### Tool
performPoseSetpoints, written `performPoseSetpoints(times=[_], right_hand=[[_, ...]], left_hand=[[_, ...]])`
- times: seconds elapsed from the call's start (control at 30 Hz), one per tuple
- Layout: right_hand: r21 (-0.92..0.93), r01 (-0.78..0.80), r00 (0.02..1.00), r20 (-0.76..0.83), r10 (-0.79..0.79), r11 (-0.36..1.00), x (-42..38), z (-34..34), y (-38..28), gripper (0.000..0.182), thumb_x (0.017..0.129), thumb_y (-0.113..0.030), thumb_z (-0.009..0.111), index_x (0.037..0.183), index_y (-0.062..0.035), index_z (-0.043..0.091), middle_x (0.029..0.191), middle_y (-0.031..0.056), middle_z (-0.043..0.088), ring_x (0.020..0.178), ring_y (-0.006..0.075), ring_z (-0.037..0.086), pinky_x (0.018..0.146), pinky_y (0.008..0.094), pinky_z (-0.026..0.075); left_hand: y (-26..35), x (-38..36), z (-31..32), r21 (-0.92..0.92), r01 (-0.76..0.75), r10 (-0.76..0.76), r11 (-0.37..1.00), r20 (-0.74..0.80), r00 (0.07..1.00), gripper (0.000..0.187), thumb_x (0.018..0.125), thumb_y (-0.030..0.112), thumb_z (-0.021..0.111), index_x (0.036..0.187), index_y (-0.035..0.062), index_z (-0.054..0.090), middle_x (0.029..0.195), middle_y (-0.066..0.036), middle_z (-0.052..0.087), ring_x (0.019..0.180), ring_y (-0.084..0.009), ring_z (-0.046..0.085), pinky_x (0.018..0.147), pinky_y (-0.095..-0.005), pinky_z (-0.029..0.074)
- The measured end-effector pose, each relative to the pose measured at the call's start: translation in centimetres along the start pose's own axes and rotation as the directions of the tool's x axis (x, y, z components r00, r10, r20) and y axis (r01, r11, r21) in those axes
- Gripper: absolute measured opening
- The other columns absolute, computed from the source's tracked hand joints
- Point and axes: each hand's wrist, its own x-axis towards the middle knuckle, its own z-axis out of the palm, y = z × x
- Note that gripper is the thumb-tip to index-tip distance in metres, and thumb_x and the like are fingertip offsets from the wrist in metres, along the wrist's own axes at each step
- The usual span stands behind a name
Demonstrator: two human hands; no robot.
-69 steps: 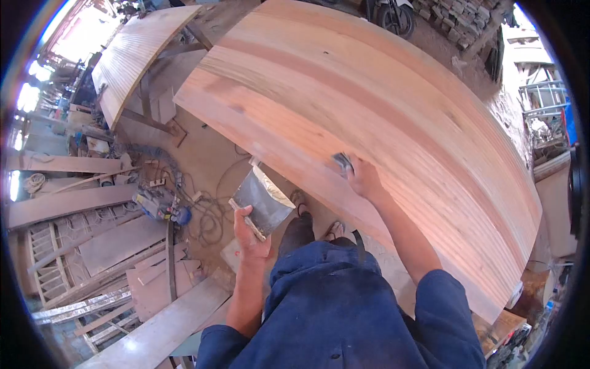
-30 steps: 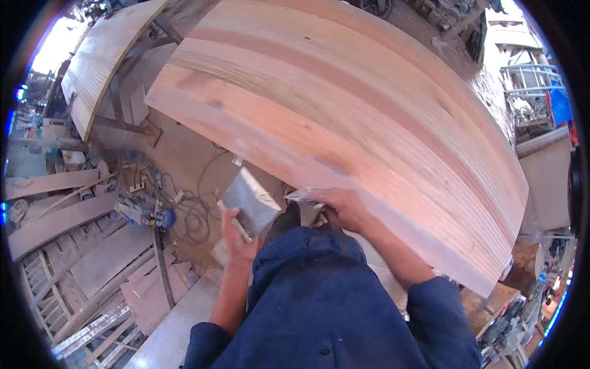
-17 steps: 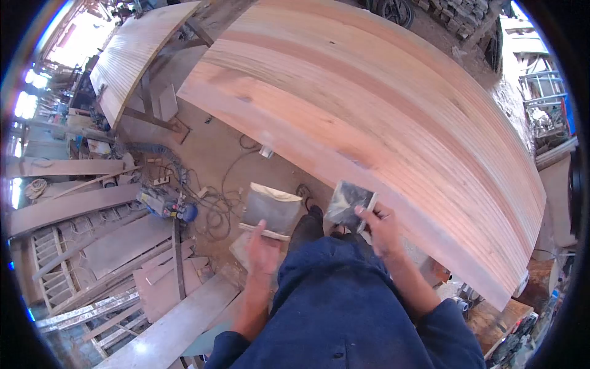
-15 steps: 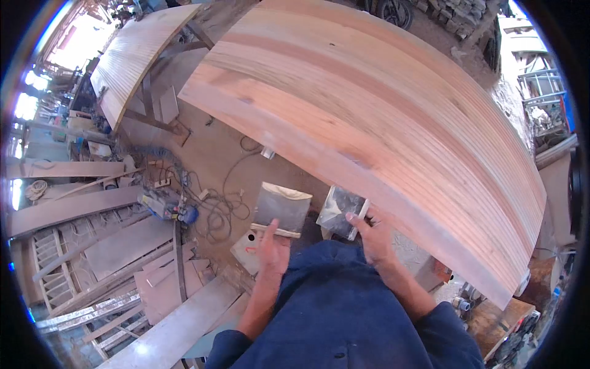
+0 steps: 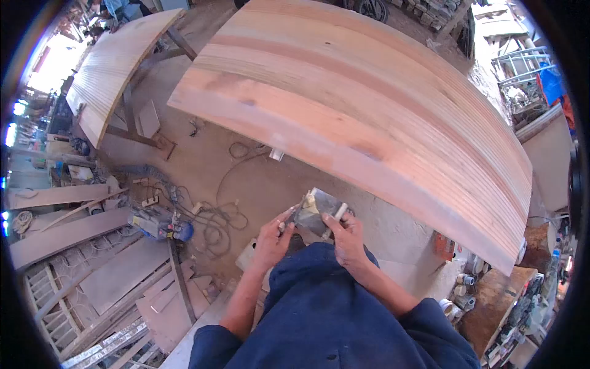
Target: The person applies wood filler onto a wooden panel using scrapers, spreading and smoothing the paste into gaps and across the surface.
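Observation:
In front of my waist, my right hand (image 5: 347, 238) grips a flat grey putty scraper (image 5: 329, 203), thumb on its face. Pale filler-like paste (image 5: 311, 204) is smeared on that face. My left hand (image 5: 273, 241) is closed at the left side of this plate, pinching a second putty scraper (image 5: 300, 208) turned nearly edge-on. The two plates meet or overlap; their exact contact is hard to make out. Beyond my hands lies a large wooden panel (image 5: 344, 98) with fine grooves and a smoother pinkish near strip.
Another grooved panel (image 5: 117, 61) rests on a stand at the upper left. A blue power tool (image 5: 181, 230) and looped cable (image 5: 215, 227) lie on the floor, beside stacked boards (image 5: 123, 264). Cans (image 5: 464, 289) and a brown wooden block (image 5: 501, 307) stand at lower right.
Both hands have come together. The left scraper, earlier held face-up and apart, is now turned on edge against the right one. The view has shifted slightly.

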Motion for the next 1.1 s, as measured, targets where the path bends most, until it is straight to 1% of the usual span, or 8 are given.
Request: performPoseSetpoints(times=[0.1,0.2,0.3,0.43,0.83,1.0,1.07,1.1], right_hand=[[0.035,-0.011,0.999,0.035,0.010,0.999,0.2,2.9,1.4,0.015,0.092,-0.007,0.063,0.102,0.0029,0.067,0.093,0.0046,0.068,0.083,0.0087,0.062,0.072,0.0247,0.050],[-0.286,0.024,0.999,0.037,-0.014,0.958,-0.2,5.9,0.5,0.016,0.091,-0.004,0.061,0.106,-0.0005,0.066,0.095,0.0053,0.069,0.084,0.0102,0.062,0.074,0.0270,0.051],[-0.484,0.396,0.918,0.225,-0.326,0.780,-1.0,7.3,0.5,0.024,0.088,0.000,0.061,0.110,-0.0058,0.066,0.099,0.0093,0.069,0.088,0.0171,0.065,0.078,0.0303,0.052],[-0.499,0.835,0.540,0.661,-0.521,0.231,-0.5,5.9,0.0,0.050,0.070,0.012,0.063,0.115,-0.0078,0.067,0.114,0.0121,0.066,0.110,0.0311,0.063,0.091,0.0371,0.053],[-0.744,0.651,0.717,0.539,-0.443,0.149,-2.5,1.6,0.7,0.046,0.077,0.002,0.062,0.121,-0.0118,0.064,0.121,0.0126,0.063,0.110,0.0334,0.061,0.092,0.0405,0.051],[-0.832,0.332,0.894,0.128,-0.429,0.444,-3.0,-3.1,3.5,0.040,0.080,0.003,0.059,0.119,-0.0048,0.064,0.108,0.0220,0.067,0.103,0.0339,0.065,0.088,0.0356,0.051],[-0.906,-0.069,0.939,-0.201,-0.279,0.419,-2.5,-4.5,2.0,0.035,0.084,-0.002,0.057,0.119,-0.0041,0.063,0.096,0.0269,0.065,0.092,0.0395,0.066,0.080,0.0402,0.051],[-0.931,0.033,0.888,-0.140,-0.437,0.365,-1.2,-7.1,2.8,0.035,0.086,-0.005,0.057,0.120,-0.0039,0.061,0.094,0.0283,0.064,0.088,0.0417,0.065,0.076,0.0434,0.050]], left_hand=[[-5.0,-1.0,-2.7,-0.051,0.144,-0.136,0.988,0.129,0.982,0.029,0.094,0.013,0.054,0.118,-0.0025,0.059,0.104,-0.018,0.066,0.098,-0.0242,0.065,0.084,-0.0347,0.050],[-10.1,-2.2,-3.5,0.127,0.335,-0.353,0.934,0.171,0.920,0.031,0.091,0.013,0.056,0.117,-0.0041,0.058,0.095,-0.011,0.068,0.084,-0.0192,0.066,0.077,-0.0319,0.052],[-8.4,-0.9,-5.4,-0.842,0.327,-0.506,0.430,0.075,0.859,0.035,0.086,0.013,0.056,0.117,-0.0027,0.056,0.104,-0.012,0.066,0.091,-0.0217,0.066,0.083,-0.0347,0.053],[-7.3,2.0,-7.7,-0.851,0.457,-0.508,0.260,0.282,0.814,0.041,0.082,0.015,0.055,0.119,-0.0006,0.052,0.106,-0.012,0.064,0.094,-0.0253,0.065,0.087,-0.0384,0.054],[-6.4,5.8,-6.3,-0.847,0.513,-0.390,0.137,0.430,0.814,0.037,0.081,0.016,0.056,0.115,0.0016,0.056,0.104,-0.011,0.066,0.090,-0.0251,0.067,0.083,-0.0378,0.057],[-6.3,6.5,-8.9,-0.803,0.544,-0.409,0.243,0.424,0.808,0.042,0.081,0.018,0.059,0.120,0.0017,0.054,0.110,-0.012,0.063,0.101,-0.0261,0.064,0.091,-0.0411,0.053],[-7.8,6.3,-9.8,-0.767,0.555,-0.437,0.322,0.400,0.806,0.042,0.083,0.017,0.059,0.121,0.0014,0.052,0.112,-0.012,0.062,0.104,-0.0279,0.062,0.091,-0.0438,0.052],[-8.3,5.9,-10.1,-0.752,0.557,-0.439,0.351,0.394,0.808,0.041,0.083,0.015,0.059,0.121,0.0012,0.051,0.112,-0.012,0.061,0.103,-0.0293,0.062,0.089,-0.0458,0.052]])
